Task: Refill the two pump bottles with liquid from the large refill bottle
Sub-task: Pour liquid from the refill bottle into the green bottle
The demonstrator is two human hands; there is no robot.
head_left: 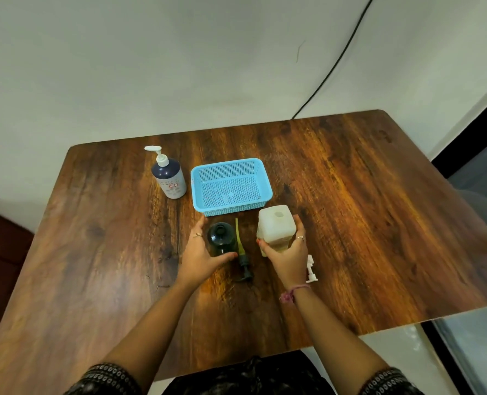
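A dark round pump bottle stands uncapped in the middle of the wooden table. My left hand wraps around its left side, thumb across its front. The bottle's dark pump head with a yellowish tube lies flat just to its right. Further right stands a white, translucent square bottle, also uncapped, and my right hand grips it from the near side. A white pump head lies beside my right wrist. A large blue-and-white bottle with a white pump stands upright at the back left.
A light blue perforated basket with nothing in it sits just behind the two uncapped bottles. A black cable runs down the wall behind the table. The table's right edge drops to a pale floor.
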